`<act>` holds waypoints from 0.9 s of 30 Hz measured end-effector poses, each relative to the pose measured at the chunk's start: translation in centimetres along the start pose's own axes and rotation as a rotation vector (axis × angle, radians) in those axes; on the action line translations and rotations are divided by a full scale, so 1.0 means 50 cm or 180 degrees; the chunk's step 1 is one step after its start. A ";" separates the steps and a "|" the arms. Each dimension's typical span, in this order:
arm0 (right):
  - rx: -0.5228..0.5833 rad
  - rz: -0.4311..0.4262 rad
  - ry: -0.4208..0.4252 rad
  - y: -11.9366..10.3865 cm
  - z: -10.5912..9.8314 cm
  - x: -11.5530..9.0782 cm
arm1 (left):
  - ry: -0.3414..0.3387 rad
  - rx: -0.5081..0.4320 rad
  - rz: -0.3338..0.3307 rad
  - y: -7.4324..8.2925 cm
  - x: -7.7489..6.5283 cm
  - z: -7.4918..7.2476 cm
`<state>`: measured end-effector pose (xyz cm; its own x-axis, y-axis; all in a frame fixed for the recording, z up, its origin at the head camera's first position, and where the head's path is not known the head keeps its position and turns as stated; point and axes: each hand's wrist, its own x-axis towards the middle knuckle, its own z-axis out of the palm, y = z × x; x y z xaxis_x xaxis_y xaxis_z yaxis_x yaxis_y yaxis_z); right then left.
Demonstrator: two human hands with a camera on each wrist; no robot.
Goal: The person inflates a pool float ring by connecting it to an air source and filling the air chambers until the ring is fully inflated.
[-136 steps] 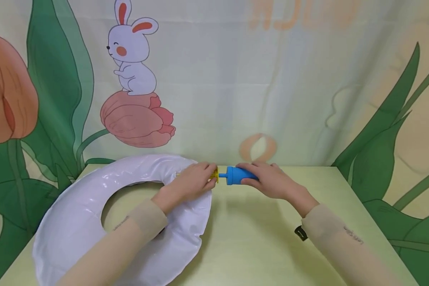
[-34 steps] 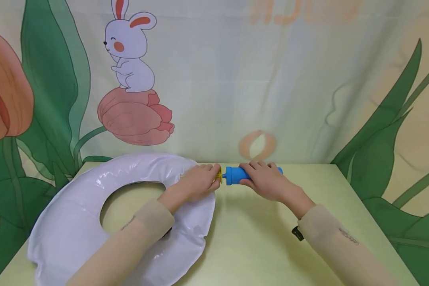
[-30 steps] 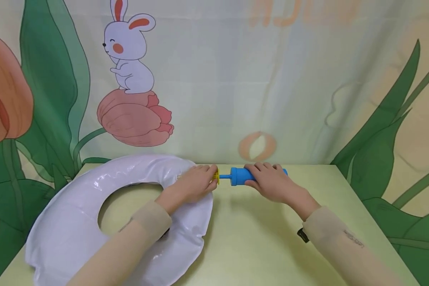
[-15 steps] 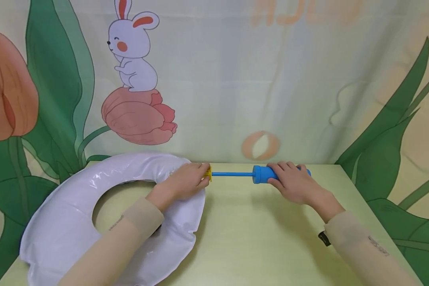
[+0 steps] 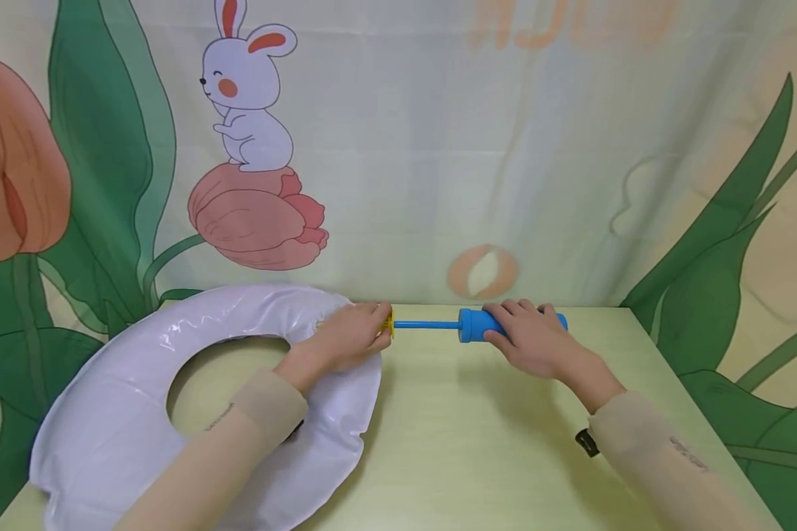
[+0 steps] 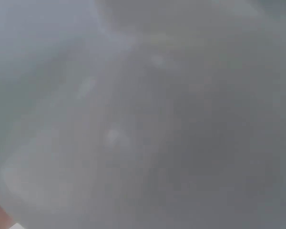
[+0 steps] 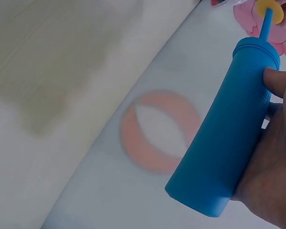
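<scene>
A blue hand pump (image 5: 474, 326) lies level across the middle of the head view, its thin blue rod (image 5: 428, 324) drawn partway out. My right hand (image 5: 534, 339) grips the barrel. My left hand (image 5: 348, 335) holds the yellow end (image 5: 390, 323) at the upper right of a pale swim ring (image 5: 113, 413). That ring is puffed up, with creases along its edge; the spot where pump and ring meet is covered by my left fingers. In the right wrist view the pump barrel (image 7: 229, 124) shows along its full length. Blurred pale surface fills the left wrist view.
A light yellow-green table (image 5: 452, 442) is under the ring and pump. Behind it hangs a cloth backdrop (image 5: 398, 147) printed with a rabbit, tulips and leaves. The ring reaches the table's left edge.
The barrel in my right hand slid right, away from the yellow end, drawing out a long rod, then came slightly back left. My left hand and the ring shifted a little left.
</scene>
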<state>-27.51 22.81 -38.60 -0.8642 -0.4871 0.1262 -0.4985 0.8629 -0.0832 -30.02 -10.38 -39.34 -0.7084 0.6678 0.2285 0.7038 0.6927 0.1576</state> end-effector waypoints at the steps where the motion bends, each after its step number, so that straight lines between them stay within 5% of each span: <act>1: -0.0005 -0.0017 0.0007 -0.007 0.000 0.005 | 0.0014 -0.0013 0.0002 0.004 0.002 0.001; 15: -0.0043 -0.0221 -0.0016 -0.110 0.002 0.059 | 0.0051 0.0010 -0.0047 0.049 0.029 0.019; 27: 0.0148 -0.0177 0.0128 -0.023 0.011 0.029 | -0.0022 -0.0146 -0.0027 0.009 0.012 0.008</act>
<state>-28.22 21.05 -38.89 -0.8321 -0.5275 0.1715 -0.5491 0.8270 -0.1207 -30.17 -9.55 -39.53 -0.7145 0.6640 0.2204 0.6994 0.6852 0.2033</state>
